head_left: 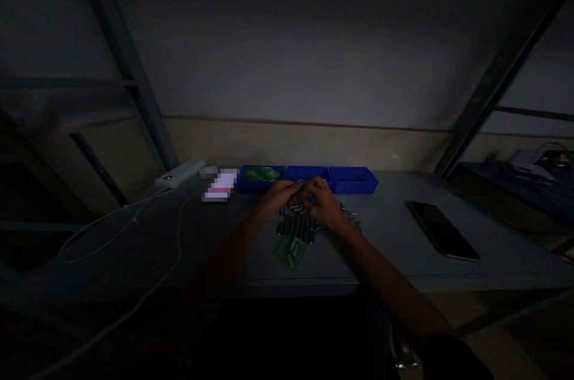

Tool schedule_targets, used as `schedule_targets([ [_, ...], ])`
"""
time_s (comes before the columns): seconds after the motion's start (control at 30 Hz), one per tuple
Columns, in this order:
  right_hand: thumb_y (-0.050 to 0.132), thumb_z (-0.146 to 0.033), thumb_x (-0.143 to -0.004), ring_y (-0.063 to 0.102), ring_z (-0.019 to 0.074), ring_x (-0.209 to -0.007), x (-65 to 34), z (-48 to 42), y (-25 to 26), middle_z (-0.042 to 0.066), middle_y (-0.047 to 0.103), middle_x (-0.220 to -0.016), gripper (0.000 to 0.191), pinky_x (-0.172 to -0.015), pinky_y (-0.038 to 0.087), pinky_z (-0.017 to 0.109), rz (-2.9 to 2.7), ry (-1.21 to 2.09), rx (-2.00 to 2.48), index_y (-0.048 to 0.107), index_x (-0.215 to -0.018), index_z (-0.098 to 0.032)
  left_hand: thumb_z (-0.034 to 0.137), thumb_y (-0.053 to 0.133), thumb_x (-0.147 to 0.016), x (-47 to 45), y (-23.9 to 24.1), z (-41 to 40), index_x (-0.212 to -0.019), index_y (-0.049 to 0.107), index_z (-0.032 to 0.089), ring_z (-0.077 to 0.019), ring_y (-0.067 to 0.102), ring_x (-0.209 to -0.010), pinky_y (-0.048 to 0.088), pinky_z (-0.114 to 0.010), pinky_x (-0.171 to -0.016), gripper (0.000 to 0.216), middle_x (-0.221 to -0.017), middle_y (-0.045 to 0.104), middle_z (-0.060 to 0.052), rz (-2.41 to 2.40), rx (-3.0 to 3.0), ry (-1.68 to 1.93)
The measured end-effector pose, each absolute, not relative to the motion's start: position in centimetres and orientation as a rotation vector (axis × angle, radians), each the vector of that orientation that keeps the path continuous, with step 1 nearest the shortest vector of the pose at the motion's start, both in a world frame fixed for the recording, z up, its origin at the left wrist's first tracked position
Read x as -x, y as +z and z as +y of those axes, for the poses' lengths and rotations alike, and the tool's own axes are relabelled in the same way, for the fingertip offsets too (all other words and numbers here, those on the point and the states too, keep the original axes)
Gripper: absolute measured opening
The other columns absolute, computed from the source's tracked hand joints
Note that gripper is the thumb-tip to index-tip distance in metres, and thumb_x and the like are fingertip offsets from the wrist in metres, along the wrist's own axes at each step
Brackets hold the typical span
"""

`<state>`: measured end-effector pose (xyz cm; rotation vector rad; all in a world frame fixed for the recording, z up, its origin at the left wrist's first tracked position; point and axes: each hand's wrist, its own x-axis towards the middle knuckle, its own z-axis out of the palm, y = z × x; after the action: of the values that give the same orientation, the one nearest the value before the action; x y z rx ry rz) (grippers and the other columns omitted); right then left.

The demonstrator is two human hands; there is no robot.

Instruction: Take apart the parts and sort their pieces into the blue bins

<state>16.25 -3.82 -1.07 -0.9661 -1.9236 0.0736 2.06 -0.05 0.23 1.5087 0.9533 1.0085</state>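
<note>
My left hand [278,195] and my right hand [323,203] meet in front of the blue bins, fingers closed in a pinch. Between them is something small and pale, partly see-through, too dim to name. Right below lie several dark metallic pieces [296,227] in rows, partly covered by my hands. Nearer the table's front edge is a green see-through bag [291,251] with pale pieces on or in it. More small parts [353,217] lie scattered beside my right wrist.
Three blue bins stand in a row: the left bin [251,188] holds green bags, beside the middle bin [309,172] and right bin [356,185]. A lit phone [220,185], a white power bank [179,173] with a cable [180,230], and a dark phone [443,230] lie on the table [385,260].
</note>
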Motion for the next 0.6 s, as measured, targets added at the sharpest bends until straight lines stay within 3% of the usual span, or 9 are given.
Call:
schedule_targets([
  [0.1,0.059,-0.028,-0.072,0.047,0.0189,-0.084,-16.6,-3.4,-1.3,0.004,0.051,-0.082,0.01,-0.079,0.037,0.034,-1.753,0.168,1.104,0.06,-0.072,-0.018,0.039,0.062,-0.066,-1.9,0.4,0.0,-0.059,0.055,0.014,-0.0082,0.042,-0.048,0.031,-0.02,-0.046,0.027,-0.051,0.046,0.005,0.926,-1.595,1.159],
  [0.23,0.053,-0.043,-0.074,0.048,0.0148,-0.067,-17.6,-2.3,-1.5,0.0,0.051,-0.067,0.026,-0.067,0.038,0.03,-1.457,0.48,1.176,0.058,-0.074,-0.017,0.037,0.059,-0.068,-2.0,0.6,0.0,-0.058,0.053,0.014,-0.0093,0.045,-0.052,0.033,-0.021,-0.05,0.025,-0.054,0.049,0.004,0.906,-1.657,1.207],
  [0.33,0.058,-0.043,-0.067,0.047,0.0129,-0.06,-18.2,-1.8,-1.5,-0.002,0.051,-0.063,0.031,-0.06,0.037,0.026,-1.384,0.688,1.083,0.059,-0.084,-0.017,0.036,0.059,-0.069,-2.0,0.6,0.0,-0.059,0.054,0.015,-0.0101,0.048,-0.053,0.034,-0.021,-0.051,0.024,-0.056,0.052,0.003,0.9,-1.712,1.185],
  [0.6,0.054,-0.039,-0.066,0.049,0.0131,-0.06,-18.1,-1.5,-1.7,0.0,0.056,-0.062,0.023,-0.061,0.038,0.026,-1.365,0.689,1.084,0.058,-0.065,-0.016,0.034,0.061,-0.066,-2.0,-0.1,0.9,-0.062,0.061,0.015,-0.0133,0.054,-0.054,0.038,-0.024,-0.052,0.019,-0.056,0.059,0.0,1.033,-1.77,1.252],
])
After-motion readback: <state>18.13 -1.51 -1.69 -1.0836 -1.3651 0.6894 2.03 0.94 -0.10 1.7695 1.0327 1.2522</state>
